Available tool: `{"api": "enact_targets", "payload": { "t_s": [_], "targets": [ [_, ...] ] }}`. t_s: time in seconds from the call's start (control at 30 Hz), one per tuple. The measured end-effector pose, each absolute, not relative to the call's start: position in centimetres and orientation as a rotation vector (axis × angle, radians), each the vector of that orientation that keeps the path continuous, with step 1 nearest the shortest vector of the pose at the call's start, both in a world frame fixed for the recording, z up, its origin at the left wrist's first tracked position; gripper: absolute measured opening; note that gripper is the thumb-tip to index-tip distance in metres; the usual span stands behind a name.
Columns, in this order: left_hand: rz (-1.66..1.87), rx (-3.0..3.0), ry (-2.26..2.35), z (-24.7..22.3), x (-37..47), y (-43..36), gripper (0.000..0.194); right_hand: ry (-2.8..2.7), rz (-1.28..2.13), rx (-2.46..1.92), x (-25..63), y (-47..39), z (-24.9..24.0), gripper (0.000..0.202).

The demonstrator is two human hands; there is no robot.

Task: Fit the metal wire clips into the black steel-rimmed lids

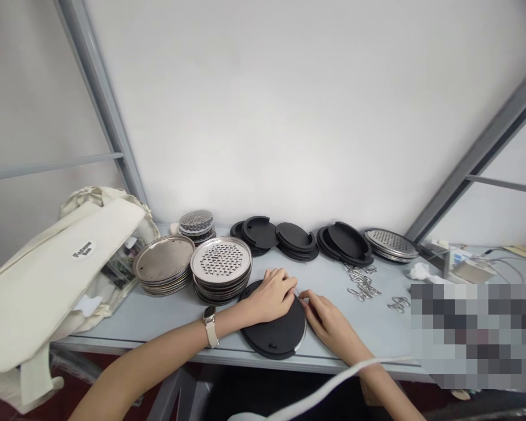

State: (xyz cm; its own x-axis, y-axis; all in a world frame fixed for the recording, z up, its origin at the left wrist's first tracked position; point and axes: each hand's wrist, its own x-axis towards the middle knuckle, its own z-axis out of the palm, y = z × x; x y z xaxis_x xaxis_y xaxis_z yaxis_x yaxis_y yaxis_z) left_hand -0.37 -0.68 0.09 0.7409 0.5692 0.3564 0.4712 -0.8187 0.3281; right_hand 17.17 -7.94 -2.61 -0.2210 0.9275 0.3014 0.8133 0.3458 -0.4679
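Note:
A black round disc [274,327] lies near the table's front edge, with a metal rim showing along its right side. My left hand [274,295] rests on its upper part, fingers curled and pressing at the far right edge. At that same edge my right hand [324,321] pinches a thin metal wire piece [297,293], mostly hidden by the fingertips. Right of the hands, several loose bent wire clips [363,283] are scattered on the table. Left of the disc stands a stack of round metal grater plates [221,263].
Plain metal discs [164,260] and small grater discs [196,222] are stacked at left, beside a cream bag [70,275]. Black round holders [296,237] line the wall, with more grater plates [390,242] at right. A white cable [333,389] crosses in front of my right forearm.

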Motion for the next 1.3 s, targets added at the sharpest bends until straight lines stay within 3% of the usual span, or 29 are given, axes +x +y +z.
{"api": "enact_targets", "payload": {
  "t_s": [0.4, 0.77, 1.3],
  "targets": [
    [0.68, 2.739, 0.804, 0.04, -0.31, -0.65, 0.013, -2.127, 0.326, -1.483, 17.64, -7.75, -2.91, 0.026],
    [0.732, 2.719, 0.735, 0.53, -0.29, -0.94, 0.014, -2.058, 0.365, -1.509, 17.38, -7.72, -3.14, 0.016],
    [0.736, 2.722, 0.695, 0.74, -0.24, -0.9, 0.015, -2.056, 0.372, -1.473, 17.34, -7.85, -3.0, 0.017]
  ]
}}
